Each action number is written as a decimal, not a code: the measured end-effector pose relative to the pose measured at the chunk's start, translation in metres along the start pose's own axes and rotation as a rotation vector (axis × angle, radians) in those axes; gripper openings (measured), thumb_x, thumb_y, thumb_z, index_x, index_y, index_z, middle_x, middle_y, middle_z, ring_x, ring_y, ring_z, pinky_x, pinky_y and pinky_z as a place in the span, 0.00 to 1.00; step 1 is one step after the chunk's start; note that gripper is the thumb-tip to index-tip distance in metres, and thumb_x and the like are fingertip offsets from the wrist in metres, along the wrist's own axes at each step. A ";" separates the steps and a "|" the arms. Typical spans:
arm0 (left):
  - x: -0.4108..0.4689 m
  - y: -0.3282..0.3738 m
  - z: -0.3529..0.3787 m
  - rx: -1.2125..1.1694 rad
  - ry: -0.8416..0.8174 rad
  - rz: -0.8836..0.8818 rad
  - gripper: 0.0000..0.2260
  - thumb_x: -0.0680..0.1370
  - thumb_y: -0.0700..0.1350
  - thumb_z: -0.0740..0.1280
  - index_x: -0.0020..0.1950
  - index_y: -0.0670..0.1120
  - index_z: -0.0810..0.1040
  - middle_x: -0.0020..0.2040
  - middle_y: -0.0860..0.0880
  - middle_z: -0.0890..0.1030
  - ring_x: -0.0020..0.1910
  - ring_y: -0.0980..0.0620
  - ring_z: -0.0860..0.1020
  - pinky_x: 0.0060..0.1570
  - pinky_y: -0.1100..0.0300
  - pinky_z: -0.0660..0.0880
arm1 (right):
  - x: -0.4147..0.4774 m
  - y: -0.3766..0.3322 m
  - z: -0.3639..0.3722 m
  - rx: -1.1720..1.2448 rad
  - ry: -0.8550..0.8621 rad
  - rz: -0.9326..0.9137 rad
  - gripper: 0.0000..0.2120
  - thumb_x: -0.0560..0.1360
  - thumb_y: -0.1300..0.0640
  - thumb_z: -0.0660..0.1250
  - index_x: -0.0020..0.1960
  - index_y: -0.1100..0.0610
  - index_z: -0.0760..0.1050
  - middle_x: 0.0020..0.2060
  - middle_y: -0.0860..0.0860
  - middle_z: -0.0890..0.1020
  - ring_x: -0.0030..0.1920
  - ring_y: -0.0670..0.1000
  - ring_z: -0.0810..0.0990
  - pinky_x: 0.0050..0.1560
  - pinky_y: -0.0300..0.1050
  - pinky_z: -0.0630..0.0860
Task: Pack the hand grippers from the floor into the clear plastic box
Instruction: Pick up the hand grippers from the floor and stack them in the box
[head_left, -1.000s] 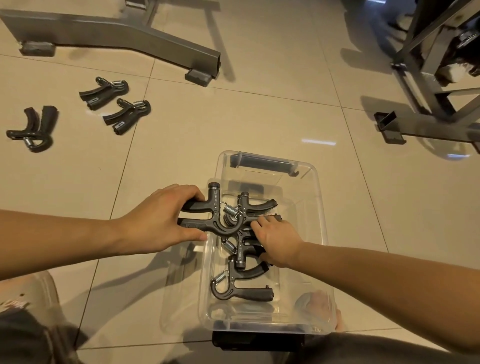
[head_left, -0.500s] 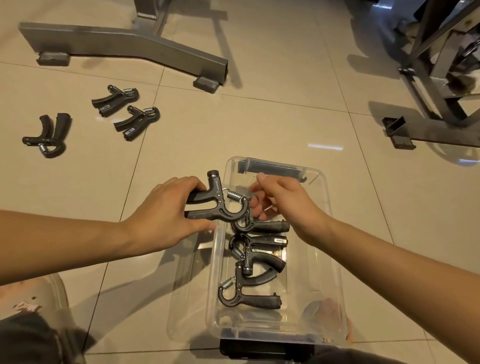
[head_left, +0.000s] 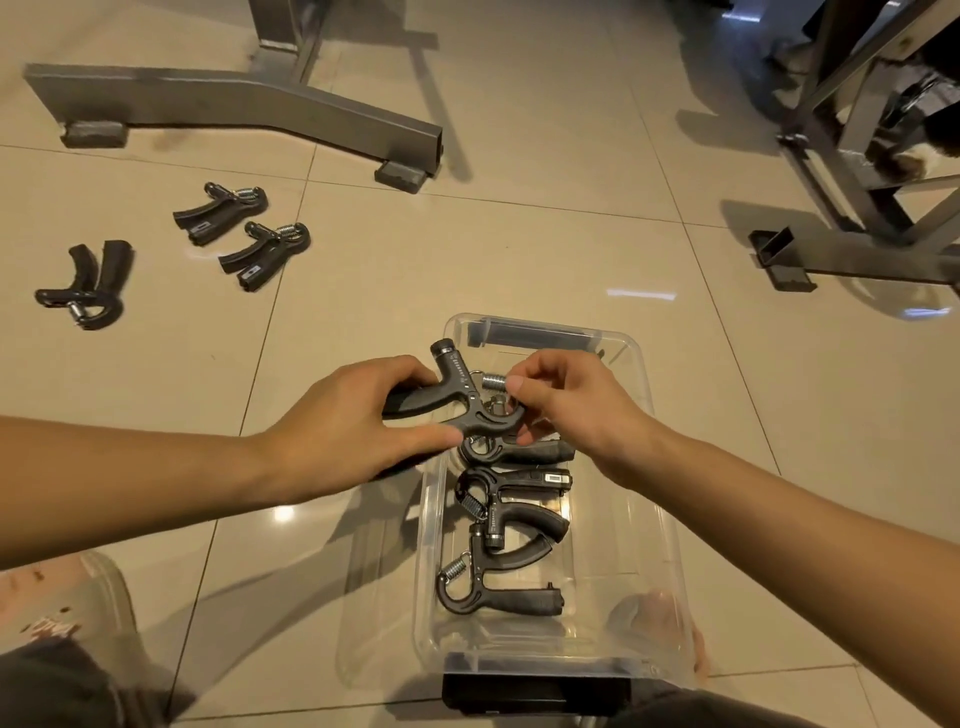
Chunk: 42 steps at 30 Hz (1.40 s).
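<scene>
Here, the left hand (head_left: 358, 421) is gripping a hand gripper (head_left: 467, 410) by its handles over the clear box (head_left: 670, 519), while the right hand (head_left: 566, 405) is pinching its spring end. Packed grippers (head_left: 498, 551) are lying inside the box; three loose grippers (head_left: 244, 234) are sitting on the floor (head_left: 467, 249), well apart.

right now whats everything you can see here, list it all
floor grippers: 3, black, on the tiles at far left
boxed grippers: 3, black, in a row inside the box
held gripper: 1, black, over the box's far left rim
clear plastic box: 1, clear with black latches, on the floor at centre
metal frames: 2, grey, top left and top right
floor: 1, beige tiles
left hand: 1, grips the held gripper's handles
right hand: 1, pinches its spring end
</scene>
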<state>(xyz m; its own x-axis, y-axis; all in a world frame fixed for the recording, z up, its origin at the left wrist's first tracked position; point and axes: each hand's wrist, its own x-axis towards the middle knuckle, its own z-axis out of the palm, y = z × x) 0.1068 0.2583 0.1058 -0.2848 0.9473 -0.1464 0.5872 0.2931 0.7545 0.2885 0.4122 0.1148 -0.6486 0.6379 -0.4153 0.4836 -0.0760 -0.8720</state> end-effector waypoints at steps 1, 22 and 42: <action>0.003 0.000 -0.005 -0.075 -0.034 -0.008 0.13 0.76 0.62 0.70 0.53 0.55 0.81 0.43 0.55 0.83 0.42 0.58 0.80 0.44 0.56 0.77 | 0.002 0.000 -0.005 -0.028 -0.004 -0.019 0.05 0.81 0.61 0.66 0.50 0.62 0.79 0.45 0.65 0.83 0.38 0.54 0.83 0.39 0.46 0.82; 0.003 0.015 -0.029 0.204 0.070 0.348 0.12 0.77 0.58 0.70 0.53 0.53 0.86 0.34 0.56 0.80 0.36 0.52 0.77 0.34 0.57 0.74 | -0.010 -0.023 -0.002 -0.086 -0.116 -0.019 0.15 0.78 0.47 0.70 0.61 0.52 0.77 0.53 0.55 0.83 0.46 0.50 0.85 0.42 0.41 0.81; 0.014 0.021 -0.034 -0.016 -0.070 0.143 0.07 0.74 0.52 0.75 0.47 0.50 0.82 0.40 0.51 0.84 0.41 0.54 0.83 0.43 0.56 0.79 | -0.011 -0.034 0.000 -0.283 -0.245 -0.176 0.09 0.78 0.63 0.67 0.55 0.54 0.82 0.50 0.52 0.84 0.51 0.48 0.82 0.53 0.46 0.80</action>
<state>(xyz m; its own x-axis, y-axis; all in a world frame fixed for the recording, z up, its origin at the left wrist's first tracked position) 0.0894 0.2734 0.1414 -0.1455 0.9861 -0.0802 0.6055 0.1528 0.7811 0.2788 0.4079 0.1488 -0.8400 0.4185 -0.3454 0.4731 0.2532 -0.8438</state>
